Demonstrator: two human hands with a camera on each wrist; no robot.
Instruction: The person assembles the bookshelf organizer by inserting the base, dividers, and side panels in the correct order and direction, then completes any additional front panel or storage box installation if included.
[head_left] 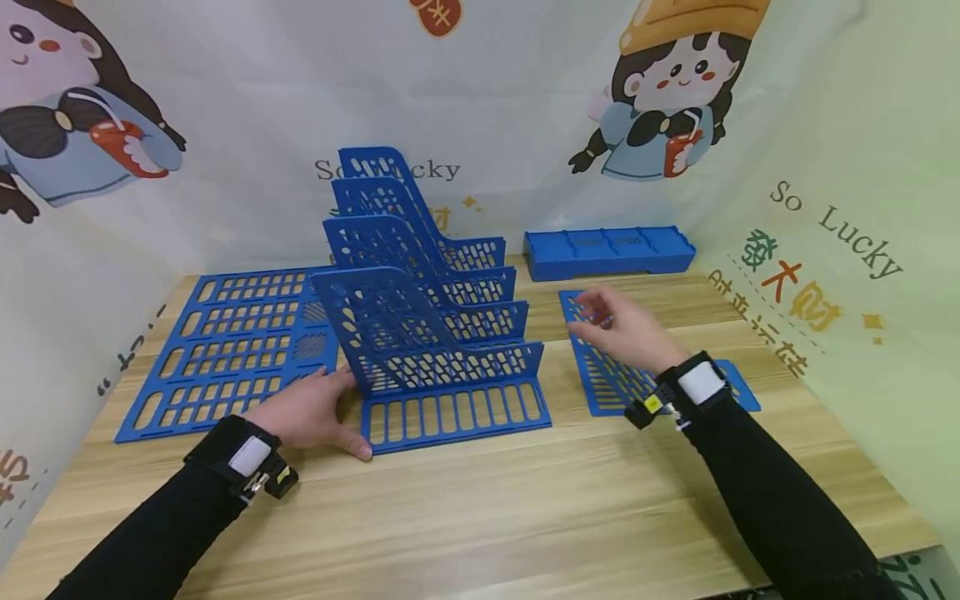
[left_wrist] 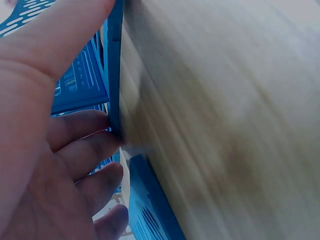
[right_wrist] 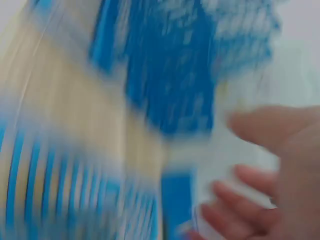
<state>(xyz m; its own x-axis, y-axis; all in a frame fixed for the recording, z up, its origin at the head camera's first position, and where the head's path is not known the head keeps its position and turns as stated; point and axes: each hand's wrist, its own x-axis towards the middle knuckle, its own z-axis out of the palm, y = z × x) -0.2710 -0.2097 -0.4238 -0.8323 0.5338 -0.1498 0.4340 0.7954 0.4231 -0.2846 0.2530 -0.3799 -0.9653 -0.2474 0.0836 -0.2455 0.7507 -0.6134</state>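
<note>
A blue perforated file rack (head_left: pixel 450 371) with several upright dividers stands mid-table. My left hand (head_left: pixel 315 410) is at its front left corner. The thumb lies at the front of the base, and the other fingers are partly hidden behind the left side. In the left wrist view, fingertips (left_wrist: pixel 111 142) meet the rack's blue edge (left_wrist: pixel 114 85). To the right, my right hand (head_left: pixel 626 329) hovers over a flat blue slotted panel (head_left: pixel 592 383), its fingers loosely bent and holding nothing. That hand (right_wrist: pixel 295 160) is motion-blurred in the right wrist view.
A large blue slotted panel (head_left: pixel 168 396) lies flat left of the rack. At the back right sits a long blue tray-like piece (head_left: pixel 611 265). A smaller blue flat part (head_left: pixel 738 387) shows beyond the right wrist. Printed cloth (head_left: pixel 517 108) hangs around the wooden table (head_left: pixel 480 517).
</note>
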